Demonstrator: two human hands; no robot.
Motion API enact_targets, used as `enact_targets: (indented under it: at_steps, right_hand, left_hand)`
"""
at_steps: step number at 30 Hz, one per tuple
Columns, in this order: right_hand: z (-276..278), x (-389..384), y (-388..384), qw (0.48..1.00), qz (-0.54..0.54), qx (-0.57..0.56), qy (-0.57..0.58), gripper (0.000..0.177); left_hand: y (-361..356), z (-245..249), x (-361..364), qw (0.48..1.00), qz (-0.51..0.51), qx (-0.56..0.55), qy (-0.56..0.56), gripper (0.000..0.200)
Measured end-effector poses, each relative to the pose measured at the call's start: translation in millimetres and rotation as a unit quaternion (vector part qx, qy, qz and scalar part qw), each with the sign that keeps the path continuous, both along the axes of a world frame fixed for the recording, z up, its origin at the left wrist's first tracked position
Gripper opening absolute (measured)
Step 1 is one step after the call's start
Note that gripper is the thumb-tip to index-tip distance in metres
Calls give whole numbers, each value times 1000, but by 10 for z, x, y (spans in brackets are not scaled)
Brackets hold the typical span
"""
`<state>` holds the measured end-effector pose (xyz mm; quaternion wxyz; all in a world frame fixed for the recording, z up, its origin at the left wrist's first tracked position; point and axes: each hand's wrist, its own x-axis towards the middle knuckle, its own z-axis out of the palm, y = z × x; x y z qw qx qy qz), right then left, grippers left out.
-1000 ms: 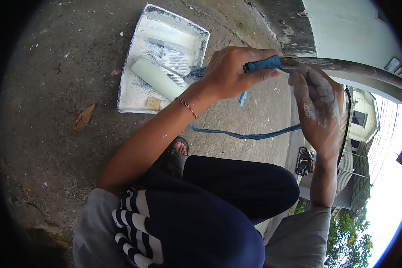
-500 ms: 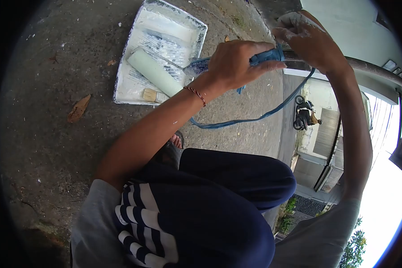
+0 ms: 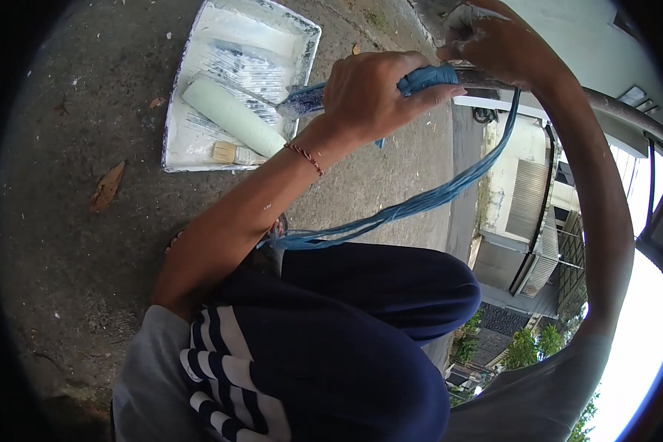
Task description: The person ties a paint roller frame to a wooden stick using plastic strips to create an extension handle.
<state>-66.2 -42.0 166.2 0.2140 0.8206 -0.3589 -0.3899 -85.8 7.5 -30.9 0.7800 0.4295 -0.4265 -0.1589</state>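
My left hand (image 3: 372,96) is closed around the joint of a paint roller handle and a long pole (image 3: 486,78). Blue plastic twine (image 3: 420,200) is wound there, and my left thumb presses against the winding. The roller's pale green sleeve (image 3: 232,118) rests in a paint tray (image 3: 168,140). My right hand (image 3: 486,40), smeared with white paint, is closed just above the pole with the twine in it; its fingertips are partly hidden. A loose length of twine runs from below my right wrist, sagging toward my foot.
A paintbrush (image 3: 232,153) lies in the tray's near corner. A dry leaf (image 3: 108,187) is on the concrete ground (image 3: 74,250). My bent knees (image 3: 390,295) are below the twine. The pole continues past my right forearm. Buildings (image 3: 527,191) stand beyond.
The view has shifted, so the tray appears further left. The loose twine has swung lower and spread into several strands near my knees. Both hands stay close together at the winding.
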Motion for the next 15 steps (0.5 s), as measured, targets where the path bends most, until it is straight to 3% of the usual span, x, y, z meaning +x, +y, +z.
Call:
enact_targets:
  at_steps: [4, 6, 8, 13, 15]
  right_hand:
    - [-30, 11, 31, 993, 111, -26, 11, 36]
    - [-33, 196, -24, 998, -46, 13, 47, 37]
    - [-38, 226, -29, 997, -47, 16, 53, 37]
    - [-2, 212, -88, 997, -9, 51, 64, 42]
    - [-77, 10, -338, 998, -22, 21, 48, 24]
  left_hand:
    - [13, 17, 29, 999, 15, -1, -31, 45]
    - [-5, 25, 34, 998, 21, 2, -53, 44]
    - [-72, 32, 104, 994, 14, -33, -101, 41]
    - [-40, 50, 132, 997, -49, -29, -51, 39]
    - [-49, 31, 81, 998, -42, -49, -8, 38]
